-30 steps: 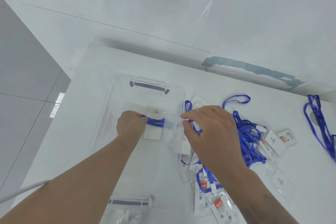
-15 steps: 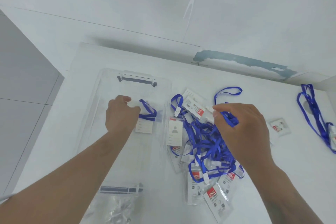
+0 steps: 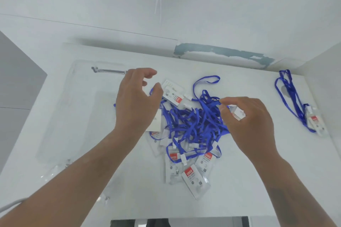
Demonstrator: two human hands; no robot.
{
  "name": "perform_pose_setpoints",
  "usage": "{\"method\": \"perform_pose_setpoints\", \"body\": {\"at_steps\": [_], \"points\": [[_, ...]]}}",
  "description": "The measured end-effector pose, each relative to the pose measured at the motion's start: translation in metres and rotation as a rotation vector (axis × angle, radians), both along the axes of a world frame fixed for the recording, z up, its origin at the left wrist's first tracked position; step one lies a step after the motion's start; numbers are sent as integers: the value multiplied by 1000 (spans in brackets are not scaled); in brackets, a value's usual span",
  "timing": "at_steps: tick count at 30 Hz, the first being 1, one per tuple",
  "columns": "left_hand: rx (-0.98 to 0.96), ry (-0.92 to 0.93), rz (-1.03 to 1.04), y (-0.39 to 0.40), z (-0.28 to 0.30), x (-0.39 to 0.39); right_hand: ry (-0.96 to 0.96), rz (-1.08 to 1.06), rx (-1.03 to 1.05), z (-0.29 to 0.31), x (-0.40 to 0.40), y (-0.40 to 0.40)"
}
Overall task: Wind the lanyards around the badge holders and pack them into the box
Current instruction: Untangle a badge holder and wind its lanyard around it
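Observation:
A tangled pile of blue lanyards (image 3: pixel 193 121) lies mid-table with several clear badge holders (image 3: pixel 193 177) clipped to them. The clear plastic box (image 3: pixel 60 116) with a grey handle (image 3: pixel 108 70) sits on the left. My left hand (image 3: pixel 134 103) hovers between the box and the pile with loosely curled fingers, holding nothing. My right hand (image 3: pixel 252 125) is at the pile's right side and pinches a small badge holder (image 3: pixel 238 114) between thumb and fingertips. What lies in the box under my left hand is hidden.
A separate blue lanyard (image 3: pixel 289 97) with its badge holder (image 3: pixel 314 121) lies at the far right near the side wall. Crumpled clear bags (image 3: pixel 55 171) sit at the box's near end. The back wall runs close behind the table.
My left hand let go of the wound badge in the box and lifted toward the pile. My right hand moved right across the pile and picked up a badge holder.

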State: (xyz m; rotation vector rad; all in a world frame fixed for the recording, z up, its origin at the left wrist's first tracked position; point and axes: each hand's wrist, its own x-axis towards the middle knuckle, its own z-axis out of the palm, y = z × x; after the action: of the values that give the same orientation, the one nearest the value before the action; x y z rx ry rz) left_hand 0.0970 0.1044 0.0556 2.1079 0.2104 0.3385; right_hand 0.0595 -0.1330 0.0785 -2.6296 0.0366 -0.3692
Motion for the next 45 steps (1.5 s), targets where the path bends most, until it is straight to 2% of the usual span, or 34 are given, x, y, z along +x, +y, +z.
{"method": "perform_pose_setpoints", "body": {"at_steps": [9, 13, 22, 28, 36, 42, 45], "points": [[82, 14, -134, -75, -5, -38, 53, -22, 34, -8, -29, -68], [102, 116, -188, -103, -23, -55, 108, -38, 16, -29, -43, -89], [256, 474, -320, -146, -87, -86, 538, -60, 44, -99, -65, -98], [343, 631, -329, -140, -122, -103, 846, 102, -52, -120, -89, -66], [368, 727, -329, -134, -139, -109, 880, 146, -111, -139, -106, -34], [321, 717, -340, -131, -135, -106, 952, 59, -15, -139, -98, -37], [259, 688, -325, -128, -129, -105, 980, -53, 333, -139, -93, -48]]}}
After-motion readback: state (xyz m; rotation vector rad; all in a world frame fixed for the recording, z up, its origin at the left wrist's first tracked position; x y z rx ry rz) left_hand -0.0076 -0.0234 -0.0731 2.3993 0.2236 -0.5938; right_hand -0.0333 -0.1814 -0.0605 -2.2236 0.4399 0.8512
